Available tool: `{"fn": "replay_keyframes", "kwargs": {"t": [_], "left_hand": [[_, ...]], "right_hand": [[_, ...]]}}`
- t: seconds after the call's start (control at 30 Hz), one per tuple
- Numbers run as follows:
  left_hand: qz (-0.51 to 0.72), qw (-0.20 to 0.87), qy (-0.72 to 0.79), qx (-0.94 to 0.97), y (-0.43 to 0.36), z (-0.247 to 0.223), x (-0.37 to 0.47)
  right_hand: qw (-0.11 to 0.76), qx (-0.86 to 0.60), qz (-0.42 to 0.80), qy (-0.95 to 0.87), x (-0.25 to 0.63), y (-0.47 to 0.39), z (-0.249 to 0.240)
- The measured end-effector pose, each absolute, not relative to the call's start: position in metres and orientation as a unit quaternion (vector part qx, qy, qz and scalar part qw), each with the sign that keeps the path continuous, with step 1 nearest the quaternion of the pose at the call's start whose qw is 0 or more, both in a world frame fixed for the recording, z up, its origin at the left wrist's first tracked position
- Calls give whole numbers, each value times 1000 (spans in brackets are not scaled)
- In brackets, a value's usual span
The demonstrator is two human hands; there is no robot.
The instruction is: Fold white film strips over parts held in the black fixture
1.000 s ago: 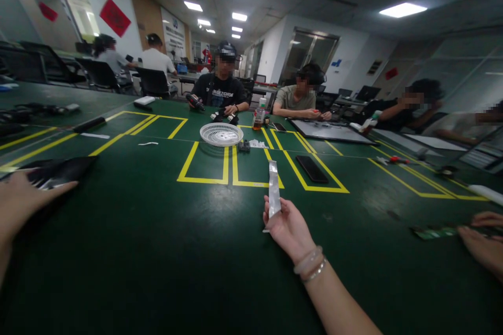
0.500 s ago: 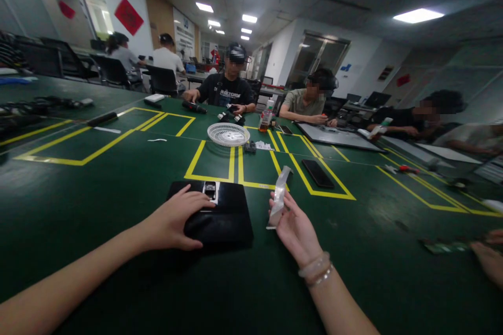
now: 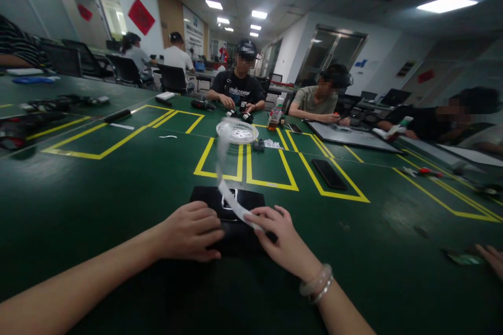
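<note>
In front of me lies a flat black plate [image 3: 251,200] with a small white-framed fitting [image 3: 229,198] near its far edge. My left hand [image 3: 196,233] rests at the plate's left side, fingers curled over it and the thumb along the near side. From above the plate's right part, my right hand [image 3: 277,230] pinches the lower end of a long white strip [image 3: 231,203]. The strip curves up and away over the fitting, and its upper end is blurred by motion. It hides part of the fitting.
Beyond the plate are a round white basket [image 3: 238,133], a drink bottle [image 3: 274,116] and a phone [image 3: 329,174]. Yellow tape [image 3: 275,186] marks boxes on the green table. Cables [image 3: 65,103] lie left. Several people sit around; a co-worker's hand [image 3: 491,259] shows at right.
My right hand has moved left over the plate, bringing the white strip with it, now stretched out longer. The left hand's fingers have curled in at the plate's left side. The view has shifted slightly.
</note>
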State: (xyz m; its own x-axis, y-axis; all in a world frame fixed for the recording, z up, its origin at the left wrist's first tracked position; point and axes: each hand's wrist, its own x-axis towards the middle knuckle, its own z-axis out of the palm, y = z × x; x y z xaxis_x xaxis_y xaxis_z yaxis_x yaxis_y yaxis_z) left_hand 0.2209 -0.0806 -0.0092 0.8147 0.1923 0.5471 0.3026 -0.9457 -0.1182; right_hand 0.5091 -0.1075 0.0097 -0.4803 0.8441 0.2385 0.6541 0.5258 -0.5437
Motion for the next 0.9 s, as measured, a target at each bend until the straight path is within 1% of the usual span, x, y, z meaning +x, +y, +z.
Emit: {"fn": "replay_keyframes", "kwargs": {"t": [0.03,0.1,0.2,0.27,0.43,0.73,0.9], "left_hand": [[-288,134,-119,-941,-83,-7,221],[-285,168,-130,-935,-86,-2,221],[-235,148,-184,-943,-83,2,223],[-199,118,-202,-952,-79,2,224],[-145,61,-185,-970,-76,-2,224],[-136,41,-211,-967,-75,-5,226],[-117,14,-284,-951,-78,-13,231]], "right_hand": [[207,-440,166,-858,507,-110,11],[167,-438,117,-876,504,-114,12],[148,-443,77,-881,501,-116,13],[142,-444,67,-882,500,-116,13],[139,-439,50,-886,498,-116,13],[130,-432,52,-891,491,-122,10],[150,-432,54,-888,492,-121,10]]}}
